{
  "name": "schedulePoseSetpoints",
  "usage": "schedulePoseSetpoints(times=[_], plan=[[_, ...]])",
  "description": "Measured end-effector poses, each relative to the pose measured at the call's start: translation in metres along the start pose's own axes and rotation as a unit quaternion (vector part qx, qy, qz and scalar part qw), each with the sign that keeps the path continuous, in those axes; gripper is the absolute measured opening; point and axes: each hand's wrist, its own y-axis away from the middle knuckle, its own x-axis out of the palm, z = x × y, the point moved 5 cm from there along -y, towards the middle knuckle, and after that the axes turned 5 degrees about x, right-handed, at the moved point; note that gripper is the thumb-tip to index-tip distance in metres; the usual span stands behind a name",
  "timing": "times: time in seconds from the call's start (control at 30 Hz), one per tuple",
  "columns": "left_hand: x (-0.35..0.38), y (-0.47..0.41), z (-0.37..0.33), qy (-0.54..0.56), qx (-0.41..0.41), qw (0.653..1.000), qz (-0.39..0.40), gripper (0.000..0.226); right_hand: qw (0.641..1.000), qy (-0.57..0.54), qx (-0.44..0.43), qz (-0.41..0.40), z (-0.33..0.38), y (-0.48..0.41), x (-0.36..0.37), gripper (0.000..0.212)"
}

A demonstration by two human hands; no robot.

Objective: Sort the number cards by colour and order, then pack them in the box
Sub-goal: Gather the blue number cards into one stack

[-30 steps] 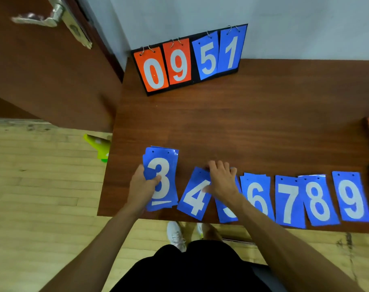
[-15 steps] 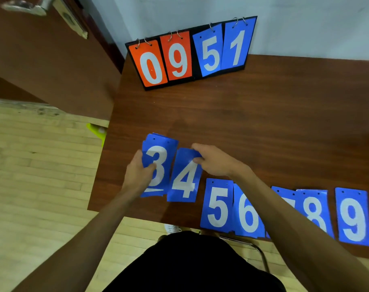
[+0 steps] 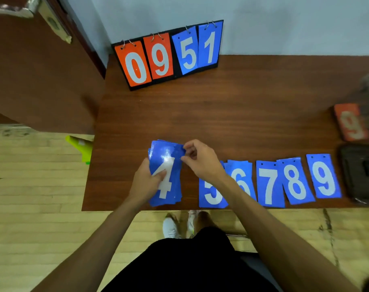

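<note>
Tabletop [image 3: 242, 114]: dark wood grain, smooth and flat; used as the sorting surface.
Scoreboard [image 3: 175, 66]: black stand at the far edge, by the wall; cards hung on metal rings, orange 0 and 9, blue 5 and 1.
Dark case [image 3: 360, 173]: right edge, blurred; possibly the box, cannot tell.
Blue row [image 3: 269, 186]: 5 to 9 lying flat along the near edge, rising left to right and slightly overlapped, probably so each can be gathered in turn; thin glossy rectangles with two punched holes at the far end.
Blue stack [image 3: 169, 163]: near left, just left of the 5; a 4 on top, edges a little fanned, glare on the sheen.
Orange card [image 3: 351, 125]: a blurred 9, right, kept apart from the blues.
Left hand [image 3: 146, 182]: gripping the stack's left side, thumb across the 4, steadying it.
Right hand [image 3: 200, 161]: fingers [image 3: 184, 147] pinching the stack's far right corner, likely squaring it.
</note>
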Motion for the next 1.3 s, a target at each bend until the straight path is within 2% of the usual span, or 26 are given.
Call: schedulePoseSetpoints(times=[0.07,0.13,0.23,0.3,0.37,0.5,0.57,0.73,0.83,0.93,1.03,1.1,1.2,1.3], plan=[[-0.003,0.008,0.007,0.033,-0.011,0.999,-0.008,0.023,0.998,0.050,0.014,-0.022,-0.016,0.010,-0.011,0.028],[-0.005,0.015,0.012,0.053,-0.022,0.998,-0.014,0.023,0.985,0.169,0.031,-0.014,-0.037,0.015,-0.019,0.038],[-0.005,0.016,0.015,0.062,-0.031,0.997,-0.016,0.022,0.918,0.395,0.034,0.030,-0.064,0.016,-0.017,0.062],[0.000,0.014,0.017,0.063,-0.045,0.997,-0.019,0.020,0.884,0.466,0.004,0.038,-0.074,0.013,-0.010,0.072],[0.007,0.011,0.020,0.061,-0.062,0.996,-0.021,0.019,0.873,0.486,-0.015,0.033,-0.078,0.004,-0.009,0.076],[0.023,0.002,0.017,0.041,-0.090,0.995,-0.027,0.020,0.876,0.479,-0.027,0.056,-0.084,-0.016,-0.014,0.088],[0.029,-0.005,0.013,0.033,-0.098,0.994,-0.042,0.020,0.881,0.465,-0.042,0.073,-0.086,-0.022,-0.015,0.087],[0.033,-0.020,0.005,-0.004,-0.109,0.991,-0.073,0.022,0.883,0.452,-0.081,0.097,-0.081,-0.034,-0.017,0.069],[0.035,-0.026,0.003,-0.017,-0.112,0.991,-0.077,0.023,0.890,0.429,-0.092,0.121,-0.076,-0.039,-0.016,0.048],[0.037,-0.029,0.003,-0.013,-0.115,0.989,-0.090,0.022,0.908,0.369,-0.074,0.185,-0.071,-0.046,-0.020,0.037],[0.035,-0.032,0.000,-0.017,-0.116,0.987,-0.110,0.019,0.916,0.258,-0.011,0.308,-0.062,-0.052,-0.026,0.048],[0.031,-0.034,-0.003,-0.025,-0.103,0.988,-0.117,0.020,0.912,0.223,0.005,0.345,-0.054,-0.054,-0.035,0.055],[0.027,-0.036,-0.010,-0.044,-0.065,0.992,-0.100,0.021,0.917,0.206,0.005,0.341,-0.036,-0.053,-0.048,0.059],[0.028,-0.034,-0.021,-0.020,-0.027,0.997,-0.066,0.018,0.950,0.135,-0.012,0.281,-0.012,-0.046,-0.051,0.027]])
